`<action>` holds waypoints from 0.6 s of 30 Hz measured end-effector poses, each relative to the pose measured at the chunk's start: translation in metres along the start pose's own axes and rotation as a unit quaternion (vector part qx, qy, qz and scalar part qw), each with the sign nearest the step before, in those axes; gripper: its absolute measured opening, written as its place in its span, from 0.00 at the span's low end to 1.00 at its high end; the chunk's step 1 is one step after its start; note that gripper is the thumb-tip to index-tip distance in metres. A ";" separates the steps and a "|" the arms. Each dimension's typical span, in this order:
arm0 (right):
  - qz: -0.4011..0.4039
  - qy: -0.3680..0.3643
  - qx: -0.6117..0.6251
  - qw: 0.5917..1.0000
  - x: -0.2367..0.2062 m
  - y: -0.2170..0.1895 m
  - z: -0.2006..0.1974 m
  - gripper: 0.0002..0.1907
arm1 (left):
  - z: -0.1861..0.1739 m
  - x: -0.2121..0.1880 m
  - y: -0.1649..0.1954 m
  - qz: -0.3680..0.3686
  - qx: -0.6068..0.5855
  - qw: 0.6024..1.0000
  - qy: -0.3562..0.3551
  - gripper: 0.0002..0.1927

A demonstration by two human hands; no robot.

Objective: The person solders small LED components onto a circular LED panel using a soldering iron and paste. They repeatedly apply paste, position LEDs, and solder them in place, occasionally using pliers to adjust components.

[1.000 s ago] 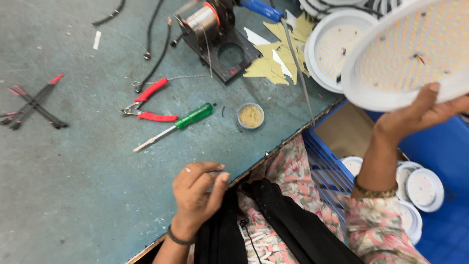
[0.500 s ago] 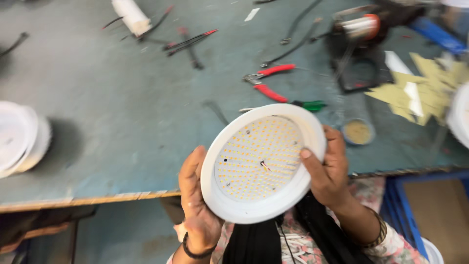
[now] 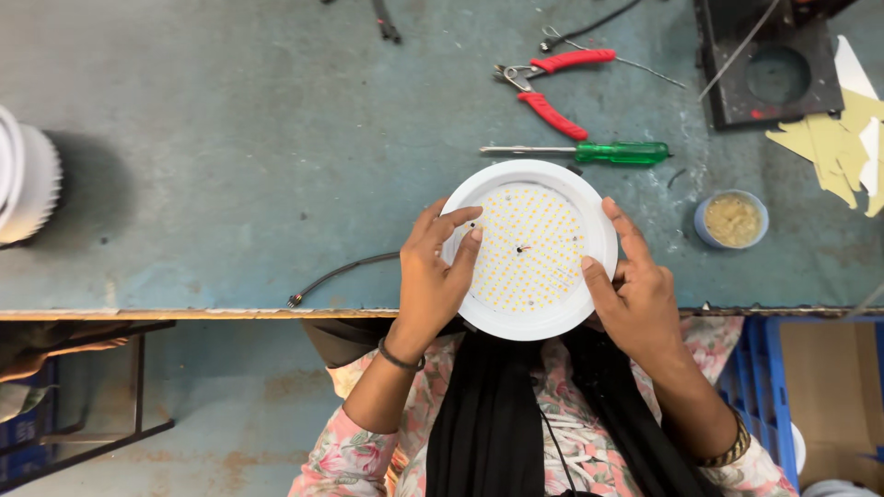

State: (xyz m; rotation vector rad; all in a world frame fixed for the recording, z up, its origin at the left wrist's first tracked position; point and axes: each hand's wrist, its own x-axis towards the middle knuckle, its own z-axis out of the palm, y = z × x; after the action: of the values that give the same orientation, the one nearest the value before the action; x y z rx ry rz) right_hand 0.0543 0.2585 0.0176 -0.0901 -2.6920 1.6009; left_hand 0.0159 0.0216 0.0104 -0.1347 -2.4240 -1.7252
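Note:
A round white lamp panel (image 3: 529, 247), its face dotted with small yellow diodes, rests at the near edge of the blue-green workbench (image 3: 230, 184). My left hand (image 3: 435, 271) grips its left rim, fingers lying on the diode face. My right hand (image 3: 633, 293) holds the right rim, thumb on the lower right of the face. Both forearms come up from the bottom in floral sleeves.
Red-handled pliers (image 3: 552, 87) and a green-handled screwdriver (image 3: 589, 152) lie just beyond the panel. A small blue cup of yellowish paste (image 3: 732, 219) sits to its right. A black stand (image 3: 769, 64), yellow paper scraps (image 3: 833, 147), a white lamp housing (image 3: 28, 179), a loose cable (image 3: 341, 273) and a blue crate (image 3: 773, 387) surround it.
The lamp panel came from high on the right, carried in my right hand, down to the bench edge in front of me. Both hands now hold it by the rim.

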 end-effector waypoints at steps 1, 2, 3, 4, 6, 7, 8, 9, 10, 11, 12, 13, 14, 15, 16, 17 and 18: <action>0.003 0.008 -0.013 1.000 0.000 0.001 -0.002 0.37 | 0.004 0.001 0.002 0.041 0.073 0.996 -0.001 0.13; 0.001 0.011 -0.039 0.999 -0.001 0.002 -0.003 0.36 | 0.008 0.001 0.004 0.082 0.146 0.986 -0.002 0.13; -0.002 0.013 -0.065 0.998 -0.001 0.003 -0.004 0.36 | 0.010 0.001 0.007 0.122 0.219 0.968 -0.003 0.13; -0.005 0.015 -0.089 0.996 -0.001 0.004 -0.004 0.36 | 0.011 0.001 0.010 0.132 0.236 0.962 -0.023 0.14; -0.021 0.011 -0.073 0.997 -0.002 0.007 -0.004 0.33 | 0.012 -0.003 0.017 0.148 0.270 0.949 -0.063 0.16; -0.029 0.008 -0.065 0.997 -0.002 0.008 -0.004 0.31 | 0.014 -0.003 0.020 0.148 0.268 0.949 -0.079 0.16; -0.025 0.007 -0.064 0.998 -0.001 0.009 -0.005 0.31 | 0.017 0.000 0.021 0.149 0.266 0.948 -0.095 0.17; -0.021 0.005 -0.062 0.998 -0.002 0.010 -0.005 0.31 | 0.018 0.001 0.023 0.150 0.265 0.946 -0.109 0.17; -0.017 0.004 -0.060 0.998 -0.002 0.011 -0.006 0.31 | 0.019 0.004 0.024 0.154 0.272 0.943 -0.115 0.17; -0.030 0.004 -0.049 0.998 -0.002 0.012 -0.006 0.31 | 0.021 0.007 0.024 0.158 0.280 0.939 -0.121 0.17; -0.043 0.005 -0.038 0.998 -0.002 0.013 -0.006 0.31 | 0.023 0.011 0.024 0.163 0.287 0.935 -0.127 0.17; -0.055 0.006 -0.028 0.998 -0.002 0.013 -0.006 0.30 | 0.024 0.013 0.024 0.160 0.291 0.934 -0.135 0.17; -0.053 0.005 -0.027 0.998 -0.002 0.013 -0.006 0.30 | 0.026 0.015 0.024 0.157 0.295 0.932 -0.143 0.17; -0.051 0.004 -0.025 0.998 -0.003 0.014 -0.007 0.30 | 0.028 0.017 0.024 0.154 0.299 0.930 -0.150 0.17; -0.048 0.004 -0.024 0.999 -0.003 0.014 -0.007 0.30 | 0.029 0.018 0.025 0.152 0.297 0.930 -0.152 0.17; -0.030 0.000 -0.043 0.999 -0.004 0.014 -0.007 0.29 | 0.031 0.017 0.025 0.150 0.294 0.931 -0.154 0.16; -0.011 -0.004 -0.062 0.998 -0.004 0.015 -0.008 0.29 | 0.032 0.018 0.024 0.148 0.292 0.932 -0.157 0.16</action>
State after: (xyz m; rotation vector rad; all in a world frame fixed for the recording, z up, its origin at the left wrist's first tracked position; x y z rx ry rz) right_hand 0.0597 0.2722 0.0084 -0.0542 -2.7860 1.4318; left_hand 0.0002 0.0595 0.0261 -0.6973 -2.8384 -0.8599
